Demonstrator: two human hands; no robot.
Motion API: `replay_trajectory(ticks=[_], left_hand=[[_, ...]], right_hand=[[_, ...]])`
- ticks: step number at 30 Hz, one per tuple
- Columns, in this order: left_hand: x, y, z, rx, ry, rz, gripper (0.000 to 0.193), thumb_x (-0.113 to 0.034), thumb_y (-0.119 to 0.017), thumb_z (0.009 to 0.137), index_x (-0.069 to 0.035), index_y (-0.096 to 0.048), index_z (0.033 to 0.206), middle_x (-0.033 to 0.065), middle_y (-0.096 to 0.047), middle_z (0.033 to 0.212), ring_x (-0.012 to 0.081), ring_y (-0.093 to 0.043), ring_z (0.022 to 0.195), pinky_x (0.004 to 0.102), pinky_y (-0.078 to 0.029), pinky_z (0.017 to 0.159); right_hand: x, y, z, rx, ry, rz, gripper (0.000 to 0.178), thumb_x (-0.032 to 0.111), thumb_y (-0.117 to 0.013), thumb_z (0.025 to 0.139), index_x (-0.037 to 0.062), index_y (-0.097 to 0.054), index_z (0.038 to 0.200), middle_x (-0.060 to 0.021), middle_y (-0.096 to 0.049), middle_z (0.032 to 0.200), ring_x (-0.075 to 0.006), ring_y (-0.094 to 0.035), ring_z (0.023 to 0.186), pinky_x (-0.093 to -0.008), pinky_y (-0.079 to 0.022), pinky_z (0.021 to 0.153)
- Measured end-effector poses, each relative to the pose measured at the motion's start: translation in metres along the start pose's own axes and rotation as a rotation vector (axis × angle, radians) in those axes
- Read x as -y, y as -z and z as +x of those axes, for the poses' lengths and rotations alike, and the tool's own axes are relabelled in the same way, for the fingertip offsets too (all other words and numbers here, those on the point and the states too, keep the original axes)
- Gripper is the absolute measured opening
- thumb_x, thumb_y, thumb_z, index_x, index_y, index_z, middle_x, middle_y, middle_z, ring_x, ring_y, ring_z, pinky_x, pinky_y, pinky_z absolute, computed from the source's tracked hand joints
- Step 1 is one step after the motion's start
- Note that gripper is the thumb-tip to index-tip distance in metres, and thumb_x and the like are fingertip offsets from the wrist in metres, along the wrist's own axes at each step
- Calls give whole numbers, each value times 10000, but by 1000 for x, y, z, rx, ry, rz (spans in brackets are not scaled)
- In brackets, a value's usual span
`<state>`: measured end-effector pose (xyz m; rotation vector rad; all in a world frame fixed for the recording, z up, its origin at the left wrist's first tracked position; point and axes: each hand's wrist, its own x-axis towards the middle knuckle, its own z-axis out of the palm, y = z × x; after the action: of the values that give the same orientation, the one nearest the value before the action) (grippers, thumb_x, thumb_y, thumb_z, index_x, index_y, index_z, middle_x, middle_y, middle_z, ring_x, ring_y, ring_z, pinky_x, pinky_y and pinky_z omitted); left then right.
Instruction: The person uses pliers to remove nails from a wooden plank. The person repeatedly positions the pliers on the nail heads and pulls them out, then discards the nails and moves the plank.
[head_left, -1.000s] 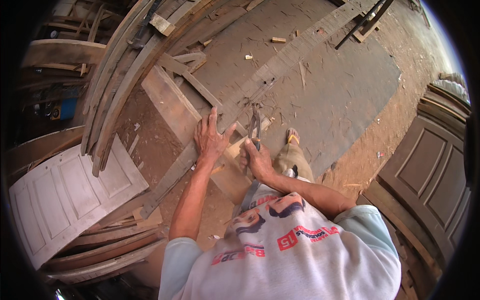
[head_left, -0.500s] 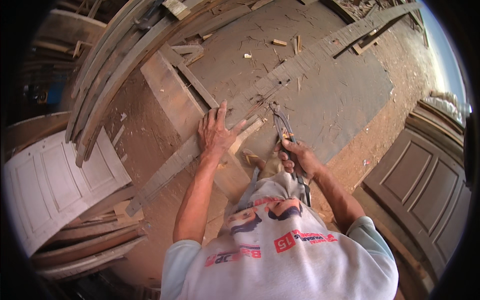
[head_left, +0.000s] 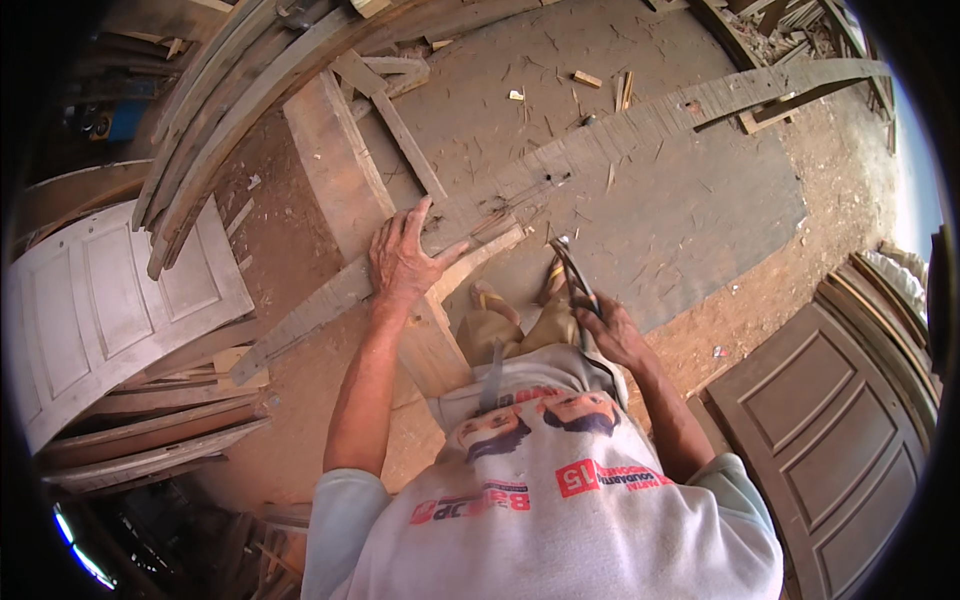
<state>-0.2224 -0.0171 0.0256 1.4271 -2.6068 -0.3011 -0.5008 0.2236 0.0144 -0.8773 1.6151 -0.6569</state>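
Nearest, the right hand [head_left: 617, 335] is closed around the handles of a pair of pincers [head_left: 572, 272], whose head points away toward the long curved plank [head_left: 600, 150]. Half a second ago it gripped them further left, closer to the body. Further left, the left hand [head_left: 402, 258] lies flat with fingers spread, pressing that plank where it crosses a thick beam [head_left: 335, 165]. A white panelled door [head_left: 110, 290] lies far left.
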Motion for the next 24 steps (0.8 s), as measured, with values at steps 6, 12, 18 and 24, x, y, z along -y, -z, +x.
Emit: replay_trajectory(ticks=[6,12,18,24], left_hand=[[-3,0,2,31,4,29,858,-485,-898,761,-150,-524,1456,132,-656,1223,347,-639,1119,515,-520,962],[-1,0,2,12,-13,35,839,-497,-882,776,-135,-526,1443,145,-654,1215,361,-639,1111,521,-521,950],[0,-1,1,0,-26,7,828,-547,-853,791,-134,-537,1435,152,-660,1216,360,-648,1122,523,-526,944],[2,0,0,29,-20,-17,837,-610,-806,816,-130,-542,1448,169,-657,1250,364,-643,1144,530,-511,968]], right_hand=[[36,-13,28,-34,61,44,381,255,-541,984,9,-619,1264,-238,-696,1024,-372,-693,1013,-450,-516,918],[34,-18,37,-79,90,-17,420,218,-545,968,12,-593,1331,-244,-694,986,-404,-689,955,-468,-519,886],[49,-8,36,-105,102,-225,595,121,-550,967,36,-438,1545,-338,-672,978,-488,-668,995,-504,-512,889],[54,-16,38,-176,131,-203,442,182,-536,1012,6,-532,1417,-258,-681,892,-424,-693,846,-491,-541,800]])
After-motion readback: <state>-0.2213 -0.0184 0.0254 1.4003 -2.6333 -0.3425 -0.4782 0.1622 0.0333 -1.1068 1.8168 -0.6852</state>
